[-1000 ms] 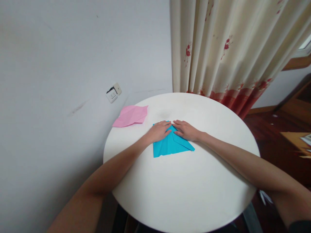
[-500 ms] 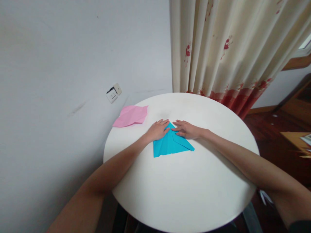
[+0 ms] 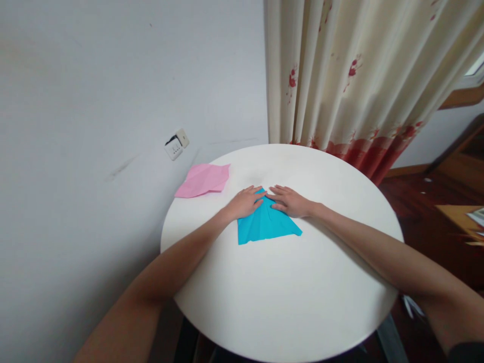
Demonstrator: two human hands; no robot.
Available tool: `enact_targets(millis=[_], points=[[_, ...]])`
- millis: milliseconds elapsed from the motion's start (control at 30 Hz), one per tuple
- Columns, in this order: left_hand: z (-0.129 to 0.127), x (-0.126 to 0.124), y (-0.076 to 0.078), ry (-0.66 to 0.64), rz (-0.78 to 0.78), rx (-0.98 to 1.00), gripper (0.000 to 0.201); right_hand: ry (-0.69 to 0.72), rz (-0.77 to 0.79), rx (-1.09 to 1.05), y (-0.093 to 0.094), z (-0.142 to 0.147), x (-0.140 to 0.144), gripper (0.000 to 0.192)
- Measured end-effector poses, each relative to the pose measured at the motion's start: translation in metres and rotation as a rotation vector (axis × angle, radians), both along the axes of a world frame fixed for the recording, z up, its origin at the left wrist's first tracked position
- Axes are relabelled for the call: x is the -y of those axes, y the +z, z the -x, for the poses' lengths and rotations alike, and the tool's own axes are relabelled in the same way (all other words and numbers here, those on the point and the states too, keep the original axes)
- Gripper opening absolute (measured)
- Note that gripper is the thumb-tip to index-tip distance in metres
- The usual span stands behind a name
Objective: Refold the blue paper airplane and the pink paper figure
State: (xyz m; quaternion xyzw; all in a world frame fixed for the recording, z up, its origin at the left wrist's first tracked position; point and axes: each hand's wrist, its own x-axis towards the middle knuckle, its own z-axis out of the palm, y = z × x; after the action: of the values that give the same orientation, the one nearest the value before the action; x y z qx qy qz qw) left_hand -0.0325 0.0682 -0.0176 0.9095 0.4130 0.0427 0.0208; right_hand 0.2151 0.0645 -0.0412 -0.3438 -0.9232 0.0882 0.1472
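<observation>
A blue sheet of paper [image 3: 266, 226], creased and roughly triangular with its point away from me, lies on the round white table [image 3: 287, 292]. My left hand [image 3: 245, 202] rests on its upper left side, fingers stretched out toward the tip. On the upper right side lies my right hand [image 3: 290, 201], its fingers spread and touching the paper. Both hands cover parts of the slanting edges. The fingertips of the two hands almost meet just below the tip.
A pink sheet of paper [image 3: 204, 180] lies at the table's far left edge. Beyond it are a white wall with a socket [image 3: 174, 148] and, to the right, a cream and red curtain [image 3: 340, 91]. A wooden surface [image 3: 461, 217] stands lower at the far right.
The flap on the blue paper's right side no longer shows a raised edge; that side now looks smoother. My left fingers have shifted slightly right across the tip.
</observation>
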Motion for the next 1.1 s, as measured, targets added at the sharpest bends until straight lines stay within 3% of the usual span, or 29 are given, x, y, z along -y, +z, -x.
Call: enact_targets(millis=[267, 500, 633, 900, 1100], points=[[0.000, -0.004, -0.008, 0.096, 0.031, 0.015, 0.054, 0.112, -0.026, -0.072, 0.008, -0.004, -0.006, 0.054], [-0.001, -0.010, -0.013, 0.201, 0.054, 0.042, 0.056, 0.048, -0.065, -0.116, 0.004, 0.001, -0.001, 0.047], [0.000, -0.010, -0.012, 0.201, 0.049, 0.037, 0.056, -0.027, -0.110, -0.085, 0.002, 0.008, 0.004, 0.047], [0.000, -0.010, -0.017, 0.187, 0.060, 0.069, 0.066, 0.059, -0.027, -0.003, 0.010, 0.011, 0.010, 0.054], [0.010, -0.010, -0.004, 0.167, -0.010, 0.058, 0.059, -0.003, 0.020, 0.066, 0.014, 0.013, 0.013, 0.056]])
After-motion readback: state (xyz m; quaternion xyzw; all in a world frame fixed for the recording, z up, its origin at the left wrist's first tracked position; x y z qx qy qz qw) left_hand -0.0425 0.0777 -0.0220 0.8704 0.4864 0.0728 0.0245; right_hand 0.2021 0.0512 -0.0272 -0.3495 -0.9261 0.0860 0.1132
